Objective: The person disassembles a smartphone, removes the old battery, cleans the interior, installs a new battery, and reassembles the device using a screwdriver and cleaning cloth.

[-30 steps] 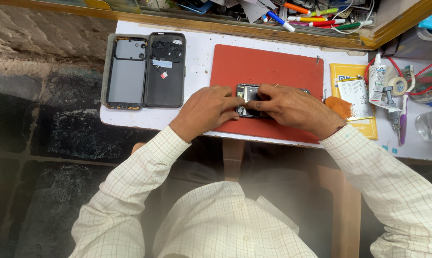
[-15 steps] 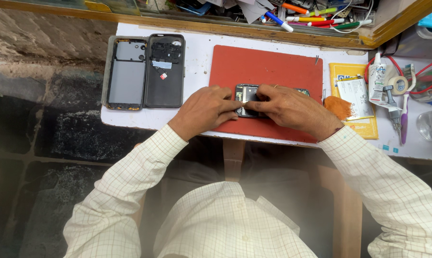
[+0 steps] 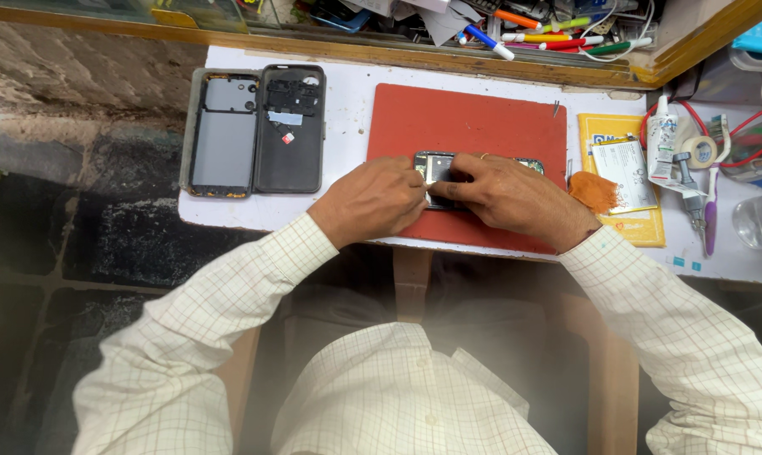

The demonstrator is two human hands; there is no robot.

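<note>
Red work mat (image 3: 469, 118), flat on a white tabletop (image 3: 347, 126); on it lies an opened phone (image 3: 435, 168) with its inner parts showing, mostly covered by both hands.

Left hand (image 3: 368, 202): curled, fingertips pressed to the phone's left end; whether it pinches anything small cannot be told.
Right hand (image 3: 511, 195): laid over the phone's middle and right part, fingers bent down onto it; a grip on any tool or part cannot be told.

Risks, as judged: hard pressure from either hand could crack or bend the exposed parts. A loose piece could roll off the mat, which reaches the table's near edge, and drop to the dark floor. The fingers hide the work spot, so a slip would be easy.

Surface: at left, a grey phone frame (image 3: 221, 131) just beside a black back cover (image 3: 290, 126). At right, a flat battery (image 3: 623, 173) on a yellow packet (image 3: 625, 221), an orange cloth (image 3: 594, 190) and a purple toothbrush (image 3: 709, 217).

Room: a wooden ledge (image 3: 398, 55) holds markers (image 3: 516, 18); rough stone wall at left.
</note>
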